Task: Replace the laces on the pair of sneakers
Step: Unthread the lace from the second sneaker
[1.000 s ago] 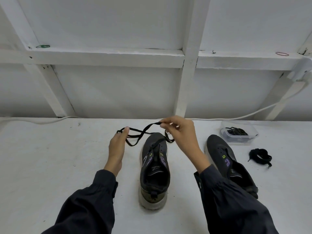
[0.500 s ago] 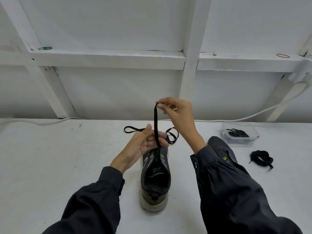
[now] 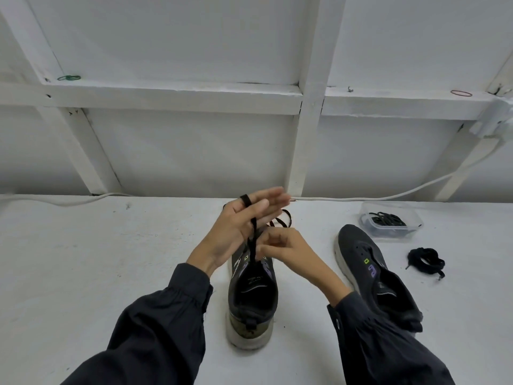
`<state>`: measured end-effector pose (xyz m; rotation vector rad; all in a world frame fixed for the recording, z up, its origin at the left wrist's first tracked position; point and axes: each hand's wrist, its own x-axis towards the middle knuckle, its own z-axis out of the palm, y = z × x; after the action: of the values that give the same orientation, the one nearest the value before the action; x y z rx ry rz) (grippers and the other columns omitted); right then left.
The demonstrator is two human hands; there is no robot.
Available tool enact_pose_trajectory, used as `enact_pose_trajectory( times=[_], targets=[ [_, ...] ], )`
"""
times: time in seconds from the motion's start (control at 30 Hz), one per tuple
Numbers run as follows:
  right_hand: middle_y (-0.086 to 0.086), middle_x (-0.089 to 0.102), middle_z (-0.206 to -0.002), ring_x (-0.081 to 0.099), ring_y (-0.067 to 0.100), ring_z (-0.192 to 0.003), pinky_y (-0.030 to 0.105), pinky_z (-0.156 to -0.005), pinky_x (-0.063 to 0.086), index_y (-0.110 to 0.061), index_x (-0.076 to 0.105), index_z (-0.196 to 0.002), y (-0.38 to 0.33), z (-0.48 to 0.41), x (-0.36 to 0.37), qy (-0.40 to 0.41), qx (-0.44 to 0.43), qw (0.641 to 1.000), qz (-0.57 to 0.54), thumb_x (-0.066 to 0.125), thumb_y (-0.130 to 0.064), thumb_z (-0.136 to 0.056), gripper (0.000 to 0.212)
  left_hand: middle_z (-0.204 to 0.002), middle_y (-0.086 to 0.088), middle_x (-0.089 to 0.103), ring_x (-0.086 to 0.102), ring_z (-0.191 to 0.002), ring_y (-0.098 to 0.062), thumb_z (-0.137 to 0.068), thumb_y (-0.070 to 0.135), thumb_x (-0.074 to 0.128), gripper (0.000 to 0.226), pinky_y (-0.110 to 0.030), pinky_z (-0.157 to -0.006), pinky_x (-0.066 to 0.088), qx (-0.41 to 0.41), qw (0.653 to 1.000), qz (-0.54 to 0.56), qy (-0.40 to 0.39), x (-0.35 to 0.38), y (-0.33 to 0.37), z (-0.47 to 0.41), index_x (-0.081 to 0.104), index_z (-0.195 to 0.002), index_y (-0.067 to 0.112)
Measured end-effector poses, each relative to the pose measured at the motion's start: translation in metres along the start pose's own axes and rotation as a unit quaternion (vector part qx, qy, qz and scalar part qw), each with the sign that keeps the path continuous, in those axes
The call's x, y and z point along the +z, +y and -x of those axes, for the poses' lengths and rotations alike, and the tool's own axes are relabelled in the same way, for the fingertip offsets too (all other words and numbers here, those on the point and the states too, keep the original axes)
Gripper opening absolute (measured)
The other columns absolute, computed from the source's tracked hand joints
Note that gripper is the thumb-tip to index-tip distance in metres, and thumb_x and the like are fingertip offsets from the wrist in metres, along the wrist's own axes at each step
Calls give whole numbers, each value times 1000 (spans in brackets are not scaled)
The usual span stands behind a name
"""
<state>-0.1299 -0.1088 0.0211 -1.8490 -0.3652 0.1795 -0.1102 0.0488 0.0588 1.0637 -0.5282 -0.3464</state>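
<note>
2 sneakers: centre sneaker (image 3: 252,295), second sneaker (image 3: 372,273) at 3 o'clock. Your left hand (image 3: 236,232) flat, 1 lace (image 3: 253,234) over thumb; right hand (image 3: 288,248) pinches it.

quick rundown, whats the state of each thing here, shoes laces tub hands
left hand, open, fingers straight, black lace looped over one finger
right hand, pinches the black lace low down
middle sneaker, upright, lace partly threaded
right sneaker, unlaced
clear tub, lidless, spare laces inside
loose lace bundle, coiled on the table
</note>
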Motion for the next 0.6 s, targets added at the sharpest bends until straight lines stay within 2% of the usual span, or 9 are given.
enact_pose_trajectory(
  times=[0.07, 0.1, 0.17, 0.23, 0.27, 0.33, 0.47, 0.53, 0.6],
  targets=[
    [15, 75, -86, 71, 33, -83, 38, -82, 56, -5, 62, -86, -5, 8, -8, -44, -4, 997, -62, 61, -4, -92, 6, -134, -17, 60, 52, -131, -28, -100, 8, 45, 35, -33, -110, 41, -14, 999, -29, 9, -10, -1, 1, 55, -132, 0],
    [17, 75, -87, 71, 35, -83, 40, -84, 56, -5, 61, -87, -9, 11, -11, -44, -10, 996, -83, 59, -4, -94, 7, -134, -17, 60, 52, -130, -28, -100, 7, 44, 35, -32, -109, 42, -27, 999, -42, 6, -12, -2, 3, 55, -132, 0],
    [20, 73, -83, 69, 35, -74, 37, -77, 56, -5, 60, -84, -19, 10, -18, -21, -25, 994, -101, 57, 0, -93, 11, -130, -15, 63, 58, -124, -25, -100, 12, 45, 34, -28, -99, 49, -64, 997, -53, 0, -13, -4, 7, 58, -131, 3],
    [23, 69, -74, 62, 32, -62, 32, -64, 52, -2, 60, -82, -28, 6, -24, -1, -41, 995, -88, 58, 1, -92, 11, -119, -14, 69, 67, -108, -23, -99, 22, 49, 35, -26, -87, 53, -93, 995, -44, 5, -10, -5, 10, 61, -130, 9],
    [20, 66, -68, 58, 29, -56, 28, -58, 48, -2, 61, -82, -33, 3, -26, 5, -47, 997, -68, 59, 0, -92, 10, -114, -14, 70, 68, -104, -24, -99, 28, 50, 36, -26, -85, 53, -99, 994, -42, 6, -9, -5, 11, 62, -128, 10],
    [6, 62, -60, 52, 17, -52, 23, -52, 41, -7, 64, -81, -42, -1, -28, 30, -58, 998, 5, 63, -6, -91, 10, -116, -15, 69, 66, -111, -26, -98, 35, 50, 41, -25, -89, 52, -109, 993, -37, -2, -5, -5, 12, 64, -124, 7],
    [-8, 62, -65, 52, 12, -63, 35, -62, 44, -24, 69, -75, -54, -10, -29, 96, -82, 984, 124, 68, -22, -84, 9, -125, -19, 65, 59, -123, -31, -98, 34, 52, 38, -31, -99, 50, -122, 991, -41, -32, -3, -7, 14, 65, -123, 7],
    [-10, 63, -75, 52, 12, -71, 29, -65, 43, -23, 70, -77, -51, -13, -26, 116, -107, 980, 119, 70, -26, -84, 8, -123, -20, 66, 61, -120, -33, -101, 29, 49, 37, -32, -97, 51, -123, 990, -53, -38, -2, -6, 13, 64, -122, 3],
    [-12, 65, -87, 55, 7, -80, 21, -69, 44, -22, 69, -85, -43, -14, -19, 137, -94, 986, 13, 69, -33, -88, 11, -121, -21, 66, 62, -117, -35, -102, 28, 47, 36, -33, -94, 53, -121, 991, -48, -28, -2, -3, 12, 67, -119, 2]
  ],
)
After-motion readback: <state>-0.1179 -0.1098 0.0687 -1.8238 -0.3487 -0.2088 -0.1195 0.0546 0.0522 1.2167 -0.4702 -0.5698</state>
